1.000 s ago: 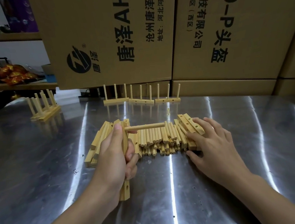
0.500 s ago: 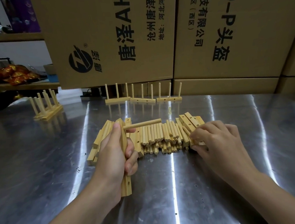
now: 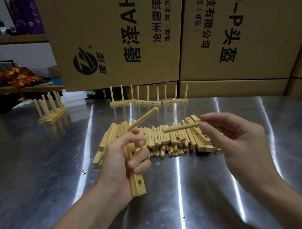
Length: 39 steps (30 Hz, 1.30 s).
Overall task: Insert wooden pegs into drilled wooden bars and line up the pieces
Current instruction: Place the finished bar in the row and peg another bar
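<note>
My left hand grips a drilled wooden bar upright above the metal table. One peg sticks out of the bar's top hole, slanting up to the right. My right hand pinches a loose peg by its right end, holding it level above the pile of pegs. The loose peg's free end points toward the bar, a short way from it. Loose drilled bars lie at the pile's left and right.
Three finished bars with upright pegs stand in a row at the table's far edge, and a stacked group stands at the far left. Large cardboard boxes wall off the back. A shelf with red packets lies left.
My right hand picked a peg out of the pile and lifted it toward the bar. My left hand tilted the bar, so its inserted peg now slants upward.
</note>
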Available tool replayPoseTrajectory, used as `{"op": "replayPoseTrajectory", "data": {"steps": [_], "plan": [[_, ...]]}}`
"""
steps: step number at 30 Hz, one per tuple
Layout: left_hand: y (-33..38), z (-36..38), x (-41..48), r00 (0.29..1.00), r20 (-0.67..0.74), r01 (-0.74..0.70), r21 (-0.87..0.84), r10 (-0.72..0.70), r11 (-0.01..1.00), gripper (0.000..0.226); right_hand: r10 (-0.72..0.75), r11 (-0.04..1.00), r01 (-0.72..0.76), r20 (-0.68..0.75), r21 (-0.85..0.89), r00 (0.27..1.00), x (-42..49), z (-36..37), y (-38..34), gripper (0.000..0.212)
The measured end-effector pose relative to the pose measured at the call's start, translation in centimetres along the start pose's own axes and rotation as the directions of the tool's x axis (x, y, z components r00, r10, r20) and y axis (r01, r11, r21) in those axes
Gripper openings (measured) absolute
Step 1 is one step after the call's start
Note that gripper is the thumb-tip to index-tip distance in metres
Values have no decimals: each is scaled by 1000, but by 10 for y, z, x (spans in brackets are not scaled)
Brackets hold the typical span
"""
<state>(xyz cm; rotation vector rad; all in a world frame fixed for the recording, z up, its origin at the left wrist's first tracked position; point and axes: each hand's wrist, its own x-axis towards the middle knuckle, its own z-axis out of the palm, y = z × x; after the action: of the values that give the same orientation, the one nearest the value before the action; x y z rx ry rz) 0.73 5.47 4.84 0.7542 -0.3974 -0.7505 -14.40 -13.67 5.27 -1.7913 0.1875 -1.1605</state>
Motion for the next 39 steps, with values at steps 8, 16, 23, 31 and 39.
{"op": "replayPoseTrajectory", "data": {"steps": [8,16,23,31,39], "plan": [[-8,3,0,996,31,-86,189,81,978,48,35,961,-43,31,273,999,-11,18,-16,20],[-8,0,1,984,15,-173,305,177,936,55,63,970,-74,53,233,997,-10,16,-15,20],[-6,-4,2,986,56,-168,328,158,930,65,85,977,-97,70,190,994,-8,15,-16,17],[-7,-7,4,987,2,-148,371,159,917,60,141,961,-163,113,224,984,-8,15,-17,21],[-8,-4,2,986,-27,-139,387,162,912,65,149,951,-184,156,247,976,-9,14,-18,21]]}}
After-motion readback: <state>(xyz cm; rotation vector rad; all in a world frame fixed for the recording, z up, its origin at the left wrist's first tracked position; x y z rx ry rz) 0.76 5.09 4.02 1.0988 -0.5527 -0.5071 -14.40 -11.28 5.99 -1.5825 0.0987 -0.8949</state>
